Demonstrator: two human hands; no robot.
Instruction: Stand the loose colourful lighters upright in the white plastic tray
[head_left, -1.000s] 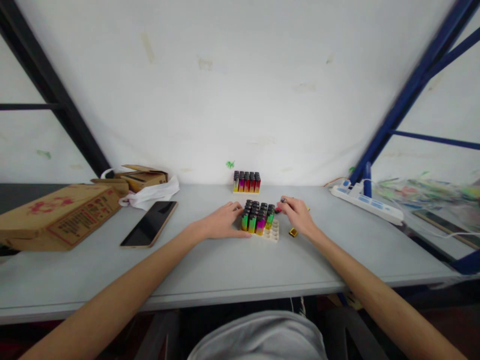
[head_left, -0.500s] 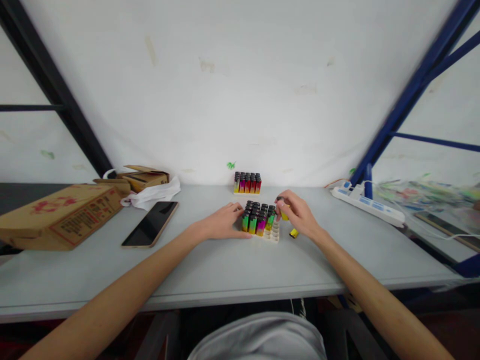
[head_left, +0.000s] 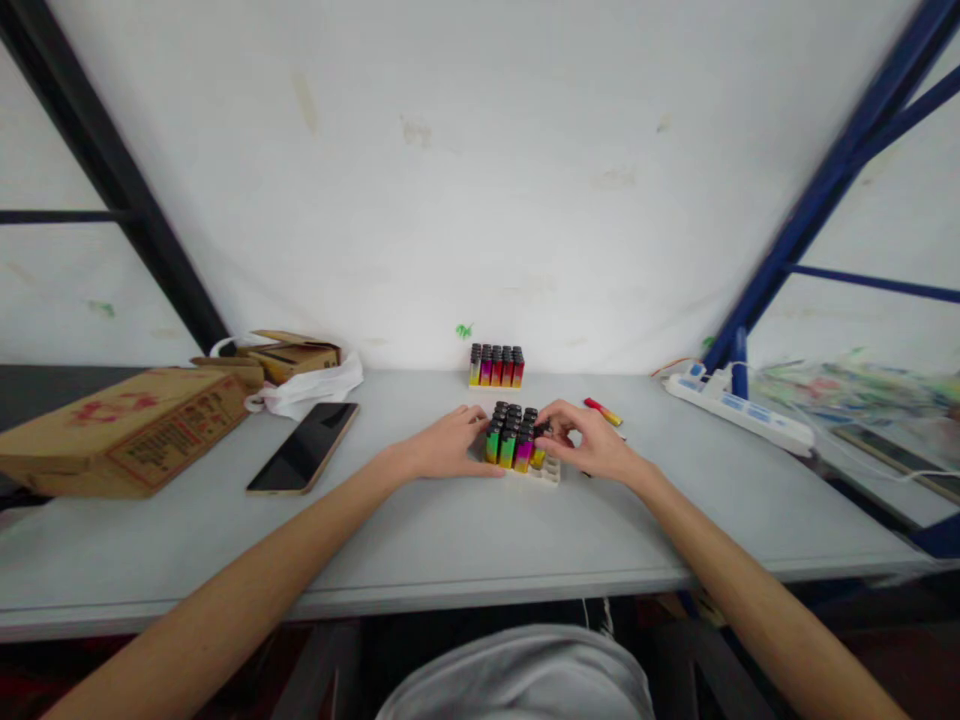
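Observation:
Several upright lighters (head_left: 507,448) with black tops and green, purple and yellow bodies stand in a white tray (head_left: 553,472) on the desk. Holding the tray's left side is my left hand (head_left: 448,443), its fingers behind and its thumb along the front. My right hand (head_left: 589,440) is closed, with thumb and fingertips pinching the black top of a lighter at the tray's right part. That lighter's body is mostly hidden by the fingers. Empty slots show at the tray's front right corner. A red and yellow lighter (head_left: 603,411) lies on the desk just beyond my right hand.
Against the wall stands a second tray of lighters (head_left: 496,367). To the left are a phone (head_left: 304,449), a white plastic bag (head_left: 309,388) and cardboard boxes (head_left: 176,425). A power strip (head_left: 739,411) lies at the right, near a blue metal frame (head_left: 795,220).
My right hand has moved left with a lighter, from beside the tray to over its right part. The red and yellow lighter has come into sight behind it.

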